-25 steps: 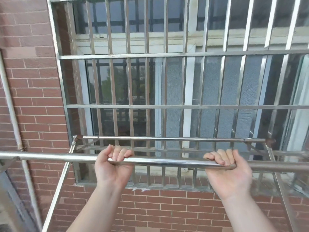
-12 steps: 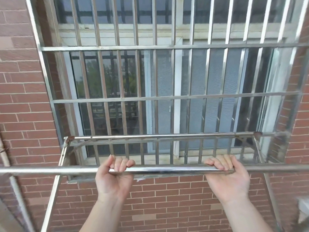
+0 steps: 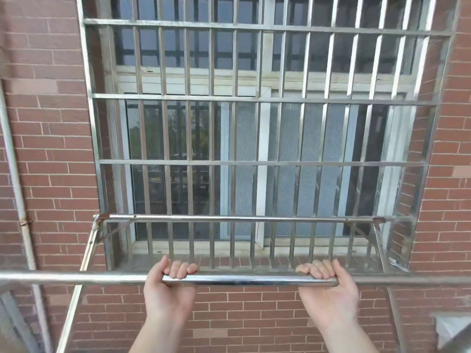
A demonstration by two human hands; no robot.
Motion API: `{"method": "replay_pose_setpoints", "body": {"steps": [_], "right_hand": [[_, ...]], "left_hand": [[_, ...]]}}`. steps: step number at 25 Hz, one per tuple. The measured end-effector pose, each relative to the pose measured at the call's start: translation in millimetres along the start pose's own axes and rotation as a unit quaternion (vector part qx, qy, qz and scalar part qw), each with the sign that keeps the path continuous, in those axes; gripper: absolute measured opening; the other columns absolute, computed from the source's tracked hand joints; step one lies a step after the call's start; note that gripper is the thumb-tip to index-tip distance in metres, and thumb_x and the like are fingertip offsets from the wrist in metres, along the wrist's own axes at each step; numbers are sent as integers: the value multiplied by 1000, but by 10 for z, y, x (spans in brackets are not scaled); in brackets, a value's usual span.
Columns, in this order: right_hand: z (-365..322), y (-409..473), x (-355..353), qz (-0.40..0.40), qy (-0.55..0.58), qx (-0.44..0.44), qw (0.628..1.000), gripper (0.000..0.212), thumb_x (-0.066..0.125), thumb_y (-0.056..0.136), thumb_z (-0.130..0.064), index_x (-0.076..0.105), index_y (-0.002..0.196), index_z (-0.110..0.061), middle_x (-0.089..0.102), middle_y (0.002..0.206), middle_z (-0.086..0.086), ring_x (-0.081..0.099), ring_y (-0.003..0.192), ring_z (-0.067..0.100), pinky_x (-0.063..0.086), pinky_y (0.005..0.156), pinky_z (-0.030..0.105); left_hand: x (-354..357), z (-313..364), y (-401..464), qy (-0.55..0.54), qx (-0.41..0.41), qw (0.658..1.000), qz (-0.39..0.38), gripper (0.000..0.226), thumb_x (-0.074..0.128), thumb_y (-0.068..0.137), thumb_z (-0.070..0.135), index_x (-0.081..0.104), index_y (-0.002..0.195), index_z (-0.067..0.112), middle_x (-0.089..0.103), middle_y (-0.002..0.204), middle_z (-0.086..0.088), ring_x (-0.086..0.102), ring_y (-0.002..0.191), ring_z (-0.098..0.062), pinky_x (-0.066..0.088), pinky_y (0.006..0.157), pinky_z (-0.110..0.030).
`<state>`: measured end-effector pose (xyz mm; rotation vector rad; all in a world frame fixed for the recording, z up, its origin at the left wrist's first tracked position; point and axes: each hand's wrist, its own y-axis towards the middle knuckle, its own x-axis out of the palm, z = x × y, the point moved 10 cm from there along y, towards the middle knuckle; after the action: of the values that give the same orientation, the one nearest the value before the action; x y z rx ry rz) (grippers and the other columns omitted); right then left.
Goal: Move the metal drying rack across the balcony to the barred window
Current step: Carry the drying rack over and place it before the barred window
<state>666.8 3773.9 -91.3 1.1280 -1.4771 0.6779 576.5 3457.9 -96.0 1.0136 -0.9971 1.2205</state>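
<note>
Gripping the near top rail of the metal drying rack (image 3: 239,279), both hands are wrapped around it from below, palms facing up toward the camera, fingers curled over the top. The left hand (image 3: 170,289) has a tight grip left of centre, knuckles bunched and thumb up along the left side. The right hand (image 3: 328,291) holds the same rail right of centre, fingers (image 3: 318,270) hooked over and thumb pointing up on the right. Both forearms rise from the bottom edge, angled slightly inward.

That near rail runs flat across the whole view, out past both edges. The rack's far rail (image 3: 237,218) lies level and sits right up at the barred window (image 3: 257,159), crossing in front of its lower bars just above the sill; whether it touches the bars I cannot tell. The far rail's left corner lines up close to the grille's left upright, its right corner just inside the grille's right side. Side bars slope from those corners toward the near rail, and a leg (image 3: 76,296) drops away down the left.

Room is tight at the far side, with the brick wall (image 3: 51,154) flanking the window left and right and running below the sill. A pale pipe (image 3: 15,174) climbs the wall well to the left, apart from the rack's left leg. At bottom right a blurred grey shape (image 3: 451,332) pokes in, too unclear to name.
</note>
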Motion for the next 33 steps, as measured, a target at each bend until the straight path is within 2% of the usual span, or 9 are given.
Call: {"method": "replay_pose_setpoints", "body": {"steps": [9,13,16,18,23,26,29,31,33], "right_hand": [[-231,-960,-303,47,1,24,999,32,54,93,-27,39,65,-22,35,59,-6,37,50,15,37,70,35],[-224,-1290,-412,54,4,31,998,27,60,82,-24,39,65,-23,39,54,-7,43,47,15,35,70,36],[-240,-1552,-504,56,-9,34,998,32,76,68,-21,45,60,-22,42,52,-7,46,45,15,35,72,37],[-258,-1686,-569,64,-14,37,997,32,79,62,-20,47,58,-21,42,53,-7,47,46,15,36,73,37],[-313,-1905,-644,111,2,14,994,17,65,78,-20,49,73,-18,51,66,-2,55,59,19,43,83,41],[-361,-1919,-619,127,-31,-8,991,9,60,89,-19,58,87,-11,61,82,5,62,79,25,46,89,48],[-471,-1925,-697,165,-43,-39,985,14,54,96,-23,59,99,-10,63,98,6,62,100,26,46,92,50],[-636,-1981,-685,182,-37,-78,979,11,55,94,-25,57,98,-14,61,99,3,62,100,23,46,94,47],[-770,-2037,-657,197,-19,-96,975,9,56,94,-26,54,95,-18,58,95,0,59,94,19,45,95,43]], "left_hand": [[-379,-61,-1187,0,2,998,61,31,54,84,14,36,61,23,30,55,7,31,45,-12,33,65,-29],[-522,-19,-1489,-16,11,996,89,32,53,84,17,35,59,25,30,50,9,32,41,-10,32,65,-29],[-680,18,-1675,-15,11,994,109,34,55,83,17,38,55,24,31,48,9,32,39,-10,32,64,-29],[-750,30,-1772,-6,6,995,103,34,54,84,18,39,54,24,32,48,9,33,40,-10,33,65,-29],[-773,94,-1899,15,14,998,66,39,52,92,24,48,54,21,42,54,6,46,46,-12,36,77,-34],[-771,166,-1918,36,11,998,45,37,55,94,26,59,58,17,56,62,1,61,56,-18,46,84,-41],[-832,321,-1903,41,26,997,57,26,60,92,28,63,74,9,69,69,-5,72,66,-21,62,73,-46],[-869,430,-1912,23,39,996,80,26,61,94,34,54,87,10,68,76,-5,70,72,-20,62,75,-46],[-929,512,-1953,5,41,992,122,26,62,94,36,50,87,14,61,80,-2,62,74,-17,55,84,-44]]}}
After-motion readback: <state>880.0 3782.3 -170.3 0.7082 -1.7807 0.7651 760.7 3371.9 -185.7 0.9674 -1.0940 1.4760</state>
